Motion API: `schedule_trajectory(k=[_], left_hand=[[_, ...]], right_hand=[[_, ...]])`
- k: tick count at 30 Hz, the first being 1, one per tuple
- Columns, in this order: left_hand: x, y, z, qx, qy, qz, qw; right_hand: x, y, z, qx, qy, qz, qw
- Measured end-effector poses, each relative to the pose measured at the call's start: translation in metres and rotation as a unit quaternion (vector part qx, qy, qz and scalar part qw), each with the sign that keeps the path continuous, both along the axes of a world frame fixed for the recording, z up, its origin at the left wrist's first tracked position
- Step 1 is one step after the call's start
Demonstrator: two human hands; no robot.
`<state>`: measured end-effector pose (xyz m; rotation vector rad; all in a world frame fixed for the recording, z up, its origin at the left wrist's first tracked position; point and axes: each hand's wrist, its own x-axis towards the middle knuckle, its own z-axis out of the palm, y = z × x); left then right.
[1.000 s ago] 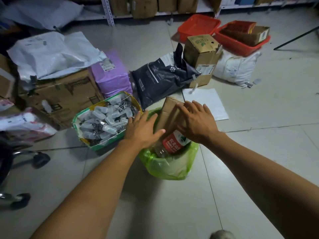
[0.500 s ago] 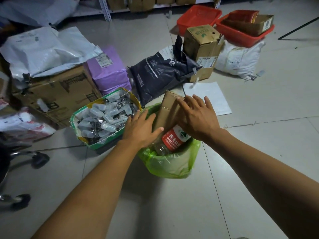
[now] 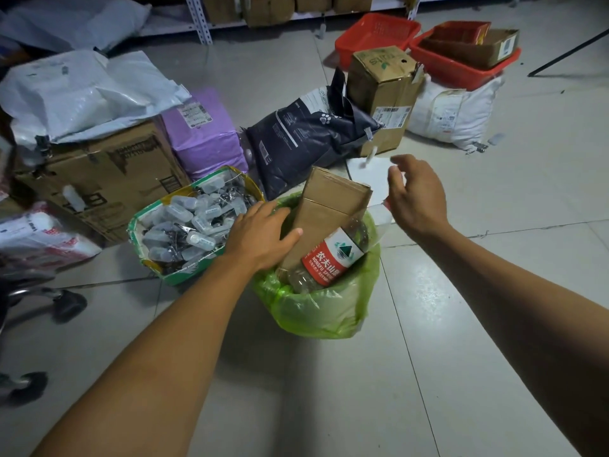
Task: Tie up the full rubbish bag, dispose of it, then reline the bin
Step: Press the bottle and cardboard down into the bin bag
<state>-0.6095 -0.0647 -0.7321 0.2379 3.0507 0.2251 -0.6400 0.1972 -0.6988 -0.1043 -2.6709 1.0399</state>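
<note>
A small bin lined with a green rubbish bag [image 3: 316, 308] stands on the tiled floor in the middle of the view. A flattened brown cardboard box [image 3: 326, 209] and a clear plastic bottle with a red label [image 3: 329, 258] stick out of it. My left hand [image 3: 260, 232] lies on the bag's left rim, its thumb against the cardboard. My right hand [image 3: 417, 196] hovers to the right of the cardboard, fingers spread, holding nothing.
A green-rimmed box of small plastic bottles [image 3: 191, 222] sits just left of the bin. Behind are a dark pet-food bag [image 3: 303, 136], a purple parcel [image 3: 201, 130], cardboard boxes [image 3: 99, 176], red baskets [image 3: 375, 34] and a white sack [image 3: 451, 113]. A chair castor [image 3: 67, 305] is at the left.
My right hand has lifted off the cardboard box and moved to the right, opening its fingers. My left hand stays at the bag's left rim.
</note>
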Motion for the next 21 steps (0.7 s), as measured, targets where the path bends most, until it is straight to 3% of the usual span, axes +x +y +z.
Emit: schedule_trajectory(k=[3, 6, 11, 14, 16, 18, 21], left_hand=[[-0.001, 0.006, 0.002, 0.036, 0.017, -0.005, 0.999], [-0.003, 0.007, 0.004, 0.087, -0.007, -0.006, 0.996], [-0.002, 0.006, -0.001, 0.173, 0.037, 0.019, 0.984], [0.007, 0.01, 0.0, 0.254, -0.018, 0.038, 0.966], [0.013, 0.011, -0.003, 0.217, -0.051, 0.018, 0.975], [0.016, 0.012, -0.01, 0.146, -0.04, -0.005, 0.988], [0.015, 0.013, -0.018, 0.106, -0.015, 0.004, 0.994]], right_hand=[[0.0, 0.011, -0.009, -0.055, -0.133, -0.019, 0.989], [0.002, 0.015, -0.021, -0.17, -0.228, 0.001, 0.959], [0.008, 0.004, -0.022, -0.286, -0.18, 0.038, 0.94], [0.009, -0.011, -0.021, -0.283, -0.143, 0.086, 0.944], [0.008, -0.021, -0.021, -0.243, -0.097, 0.069, 0.963], [0.005, -0.027, -0.021, -0.226, -0.052, 0.029, 0.972], [0.001, -0.029, -0.024, -0.214, -0.044, 0.006, 0.976]])
